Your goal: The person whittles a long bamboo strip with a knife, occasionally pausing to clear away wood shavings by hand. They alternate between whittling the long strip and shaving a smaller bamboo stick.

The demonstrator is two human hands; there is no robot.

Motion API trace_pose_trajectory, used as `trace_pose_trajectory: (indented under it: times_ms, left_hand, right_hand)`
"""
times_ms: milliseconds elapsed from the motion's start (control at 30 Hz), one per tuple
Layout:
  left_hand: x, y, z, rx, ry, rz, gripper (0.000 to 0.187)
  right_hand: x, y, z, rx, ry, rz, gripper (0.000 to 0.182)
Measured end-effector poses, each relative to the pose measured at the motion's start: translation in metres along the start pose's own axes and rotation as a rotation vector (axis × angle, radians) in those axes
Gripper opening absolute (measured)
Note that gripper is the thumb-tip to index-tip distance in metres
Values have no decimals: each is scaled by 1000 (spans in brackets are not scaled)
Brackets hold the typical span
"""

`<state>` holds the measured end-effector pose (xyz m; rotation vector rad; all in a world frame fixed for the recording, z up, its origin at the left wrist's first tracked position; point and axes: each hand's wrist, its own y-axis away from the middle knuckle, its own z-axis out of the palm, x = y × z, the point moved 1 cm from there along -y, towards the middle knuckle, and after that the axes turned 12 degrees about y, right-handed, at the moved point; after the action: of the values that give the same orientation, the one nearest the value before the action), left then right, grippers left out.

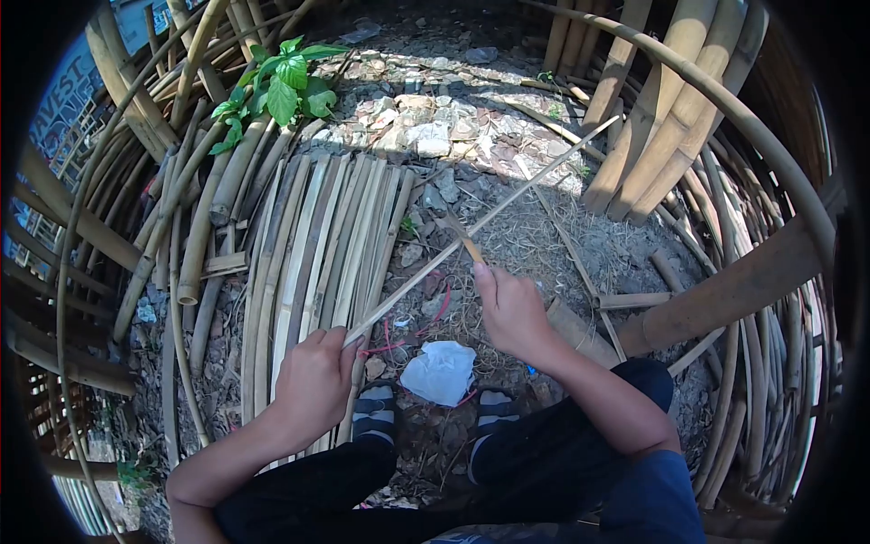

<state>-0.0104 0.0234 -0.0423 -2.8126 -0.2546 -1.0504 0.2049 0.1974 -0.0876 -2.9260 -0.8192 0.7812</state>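
Observation:
A long, thin bamboo strip (412,279) runs slantwise from lower left to upper right in front of me. My left hand (314,379) is closed around its near end. In my right hand (513,310) is a knife (470,247) with a light wooden handle, gripped in a fist with the thumb along the handle. Its dark blade lies against the strip, about midway along; the cutting edge is too small to make out. Left of the strip, a row of split bamboo slats (313,240) lies on the ground, partly under my left forearm.
A crumpled white sheet (439,373) lies between my feet, near red string (441,313). Bamboo poles lean at left (195,245) and thick upright poles (666,118) stand at right. A green plant (288,86) grows at upper left, beside broken stones (426,131).

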Motion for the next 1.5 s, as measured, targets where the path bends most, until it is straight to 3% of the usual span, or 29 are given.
trace_pose_trajectory:
  times_ms: [133,267,333,467,533,667,933,1200,1233,1333,1500]
  left_hand:
    - [3,-1,5,-12,-14,40,14]
    - [5,4,-1,14,-12,48,12]
    - [3,6,-5,31,-17,52,12]
    - [5,6,-6,63,-14,70,10]
    - [5,7,-6,45,-16,59,10]
    - [8,9,-6,41,-24,61,10]
    - [3,15,-12,11,-65,69,9]
    - [2,12,-7,27,-60,88,10]
    - [3,13,-8,27,-63,90,10]
    - [4,17,-14,33,-53,75,10]
    - [1,18,-12,29,-75,67,10]
  right_hand:
    - [-37,27,-2,-127,40,-188,53]
    - [-19,17,-5,-78,40,-204,49]
    - [10,-9,-22,79,84,-92,49]
    - [10,-6,-28,106,186,-132,54]
    - [-6,4,-28,4,120,-105,54]
    - [-19,19,-16,30,132,-246,52]
    - [55,-36,-61,104,263,145,61]
    - [-15,15,-31,-90,144,-170,48]
    - [-10,12,-30,-38,180,-211,50]
    - [28,-19,-45,73,288,-63,52]
    - [55,-33,-46,138,272,13,55]
